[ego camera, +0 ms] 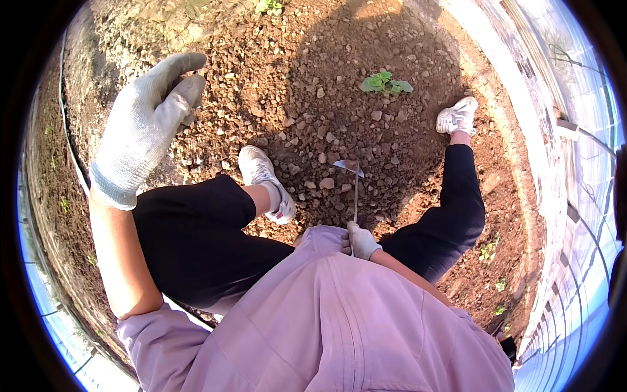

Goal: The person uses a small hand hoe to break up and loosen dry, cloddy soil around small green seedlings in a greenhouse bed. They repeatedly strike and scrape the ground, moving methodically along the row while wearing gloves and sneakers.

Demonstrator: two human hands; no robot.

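Note:
My right hand (363, 241), in a white work glove, grips a small hand hoe near my waist. The hoe's thin metal shaft (356, 196) points away from me. At its far end the blade (349, 165) is over the crumbly soil between my feet; whether it touches the ground I cannot tell. Also gloved, my left hand (139, 125) is raised at the left above my bent knee, with curled fingers, the thumb apart and nothing visible in it. Beyond the blade a green seedling (386, 83) with broad leaves grows in my shadow.
My white shoes (259, 171) are planted on either side of the hoe. Another seedling (269, 6) stands at the far edge, and small plants (488, 251) grow behind my right leg. A thin dark hose (66, 117) runs along the left. Clear plastic sheeting (583, 186) walls the right side.

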